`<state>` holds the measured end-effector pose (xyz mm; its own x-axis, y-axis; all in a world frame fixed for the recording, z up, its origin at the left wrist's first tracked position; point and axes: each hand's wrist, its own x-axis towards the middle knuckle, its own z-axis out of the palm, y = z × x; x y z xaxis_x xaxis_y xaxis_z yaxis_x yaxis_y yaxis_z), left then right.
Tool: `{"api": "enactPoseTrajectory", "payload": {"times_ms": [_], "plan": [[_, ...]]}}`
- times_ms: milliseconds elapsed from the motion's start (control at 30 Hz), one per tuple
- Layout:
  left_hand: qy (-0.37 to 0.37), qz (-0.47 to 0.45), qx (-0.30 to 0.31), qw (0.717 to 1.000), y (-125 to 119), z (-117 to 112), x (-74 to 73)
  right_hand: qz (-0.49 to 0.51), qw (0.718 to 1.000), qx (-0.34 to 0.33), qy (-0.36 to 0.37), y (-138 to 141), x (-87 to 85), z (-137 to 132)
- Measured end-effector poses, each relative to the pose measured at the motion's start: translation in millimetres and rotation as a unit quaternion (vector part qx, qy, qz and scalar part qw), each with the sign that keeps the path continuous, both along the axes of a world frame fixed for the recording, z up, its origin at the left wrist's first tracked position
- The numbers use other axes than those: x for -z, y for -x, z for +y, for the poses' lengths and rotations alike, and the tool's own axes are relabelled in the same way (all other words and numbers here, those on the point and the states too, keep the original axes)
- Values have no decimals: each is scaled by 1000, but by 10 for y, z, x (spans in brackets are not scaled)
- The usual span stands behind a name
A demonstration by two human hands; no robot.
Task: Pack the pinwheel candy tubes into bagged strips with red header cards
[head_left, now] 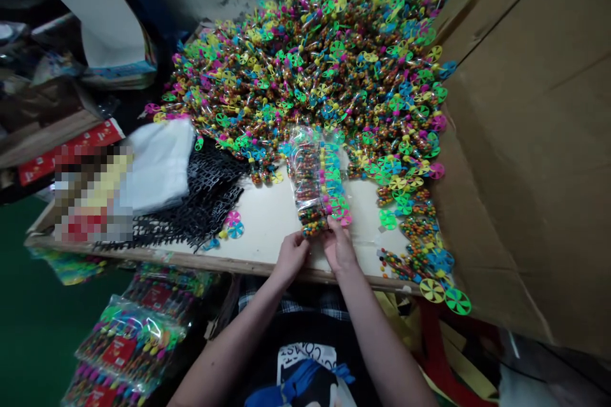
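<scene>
A clear plastic bag (pixel 316 181) packed with candy-filled pinwheel sticks lies on the pale tabletop (pixel 267 222), its near end pointing at me. My left hand (pixel 290 257) pinches that near end from the left, fingers closed. My right hand (pixel 338 245) grips the same end from the right, fingers closed on the plastic. Behind the bag a huge heap of loose pinwheel candy sticks (pixel 315 70) in green, yellow, pink and blue covers the back of the table.
A black mesh pile (pixel 210 197) and folded white cloth (pixel 160 165) lie at the left. A tall cardboard sheet (pixel 529 159) walls the right side. Filled packs (pixel 128 337) lie on the floor at lower left. More loose sticks (pixel 420 248) trail along the right edge.
</scene>
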<state>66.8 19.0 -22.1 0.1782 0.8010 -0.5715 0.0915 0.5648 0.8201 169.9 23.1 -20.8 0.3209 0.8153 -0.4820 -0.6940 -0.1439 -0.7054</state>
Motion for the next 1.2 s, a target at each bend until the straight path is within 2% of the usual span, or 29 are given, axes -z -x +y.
{"api": "enactPoseTrajectory", "payload": {"times_ms": [133, 233, 367, 433, 467, 533, 633, 733, 800, 967, 1100, 1200], "plan": [[29, -59, 26, 998, 63, -52, -132, 12, 1000, 7, -11, 27, -6, 126], [15, -55, 69, 996, 159, -119, -192, 1, 999, 33, -31, 72, 22, 269], [4, -13, 94, 995, 296, -170, -129, -15, 998, 48, -29, 113, 92, 365], [-15, 43, 121, 992, 345, -159, -93, -13, 999, 48, -21, 113, 123, 362], [-48, 91, 124, 987, 358, -139, -88, -11, 999, 48, -21, 110, 135, 355], [-164, 207, 101, 959, 348, -63, -105, -7, 998, 47, -30, 105, 149, 340], [-370, 342, 71, 861, 254, 143, -139, 1, 998, 43, -43, 105, 156, 323], [-494, 376, 141, 771, 138, 404, -77, 13, 998, 36, -51, 92, 167, 301], [-543, 361, 178, 737, 88, 549, 18, 27, 997, 26, -61, 66, 180, 271], [-602, 339, 157, 705, 23, 660, 207, 22, 998, 34, -56, -20, 210, 146], [-610, 345, 142, 699, -34, 627, 208, -44, 998, 44, 4, -83, 154, -55], [-600, 357, 159, 698, -61, 624, 186, -97, 992, 33, 74, -190, 37, -433]]}}
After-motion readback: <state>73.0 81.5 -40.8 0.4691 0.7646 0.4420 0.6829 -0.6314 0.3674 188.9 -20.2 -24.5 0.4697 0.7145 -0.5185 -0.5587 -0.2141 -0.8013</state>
